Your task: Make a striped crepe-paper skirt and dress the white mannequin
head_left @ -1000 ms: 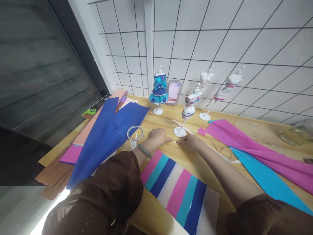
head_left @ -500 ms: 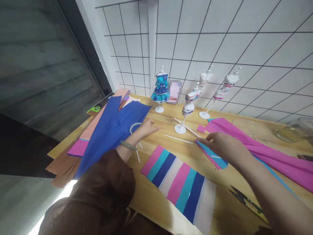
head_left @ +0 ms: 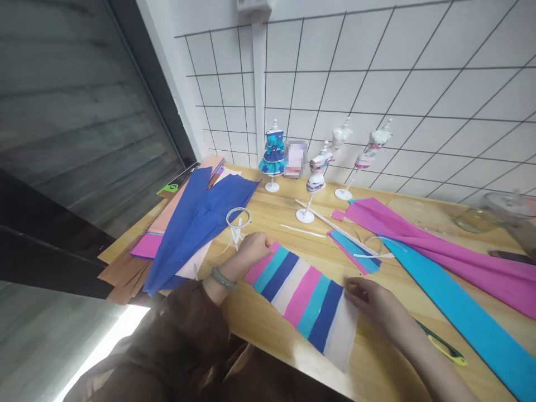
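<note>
A sheet of striped crepe paper (head_left: 304, 285) in pink, teal, navy and pale bands lies on the wooden table in front of me. My left hand (head_left: 256, 249), a bangle on its wrist, has its fingers closed at the sheet's far left corner. At the opposite end, my right hand (head_left: 368, 296) pinches the far right corner, by the pale band; its fingertips partly hide that corner. Past the sheet lie a small pink-and-blue paper piece (head_left: 354, 251) and a thin white strip (head_left: 302, 230). A roll of tape (head_left: 238, 218) rests beyond my left hand.
Miniature dress forms stand at the back, one in a blue ruffled dress (head_left: 274, 153), another wrapped in patches (head_left: 316, 176). Blue paper (head_left: 201, 223) covers the left side. Pink paper (head_left: 419, 240) and a long teal strip (head_left: 460, 318) lie right. Yellow-handled scissors (head_left: 452, 353) sit beside my right forearm.
Both hands have come back toward me, from beyond the striped paper to its two far corners. My right hand has left the small pink-and-blue piece. The view has shifted slightly.
</note>
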Available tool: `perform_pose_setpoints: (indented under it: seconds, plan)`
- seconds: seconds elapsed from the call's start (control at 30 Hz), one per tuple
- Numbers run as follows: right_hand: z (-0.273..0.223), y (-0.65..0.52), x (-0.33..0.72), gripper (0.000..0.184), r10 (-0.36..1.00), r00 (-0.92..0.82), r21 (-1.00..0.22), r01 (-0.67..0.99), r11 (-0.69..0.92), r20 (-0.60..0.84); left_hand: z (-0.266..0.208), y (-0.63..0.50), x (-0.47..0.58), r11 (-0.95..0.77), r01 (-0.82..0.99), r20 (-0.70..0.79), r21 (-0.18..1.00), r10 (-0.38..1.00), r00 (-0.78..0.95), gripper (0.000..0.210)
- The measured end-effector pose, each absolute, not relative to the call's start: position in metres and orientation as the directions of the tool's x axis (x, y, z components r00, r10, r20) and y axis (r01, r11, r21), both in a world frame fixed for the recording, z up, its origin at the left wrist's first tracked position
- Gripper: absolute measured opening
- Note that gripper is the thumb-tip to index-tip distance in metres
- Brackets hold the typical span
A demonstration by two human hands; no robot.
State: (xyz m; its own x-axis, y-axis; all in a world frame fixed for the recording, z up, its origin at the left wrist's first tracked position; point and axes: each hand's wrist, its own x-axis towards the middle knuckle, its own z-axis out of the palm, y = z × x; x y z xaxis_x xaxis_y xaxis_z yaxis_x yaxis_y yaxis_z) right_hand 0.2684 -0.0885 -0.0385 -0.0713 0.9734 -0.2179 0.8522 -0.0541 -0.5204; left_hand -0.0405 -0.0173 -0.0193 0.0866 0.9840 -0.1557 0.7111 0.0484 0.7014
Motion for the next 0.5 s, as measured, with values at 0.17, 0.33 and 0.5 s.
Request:
perform_pose_setpoints:
  seconds: [0.17,0.33,0.5]
  plan:
    - [-0.039,-0.098,0.262,0.034,0.979,-0.075,-0.543,0.839,-0.041,-0.19,-0.027,-0.014,-0.036,0.065,0.572,-0.16,0.818,0.98,0.119,0.007]
    - [-0.03,-0.109,0.271,0.037,0.979,-0.09,-0.553,0.833,-0.026,-0.182,-0.021,-0.016,-0.033,0.155,0.399,-0.234,0.904,0.959,0.157,0.022]
    - [-0.03,-0.129,0.311,0.039,0.992,0.006,-0.281,0.959,0.029,0.123,-0.017,-0.017,-0.027,0.223,0.302,-0.293,0.927,0.934,0.207,0.028]
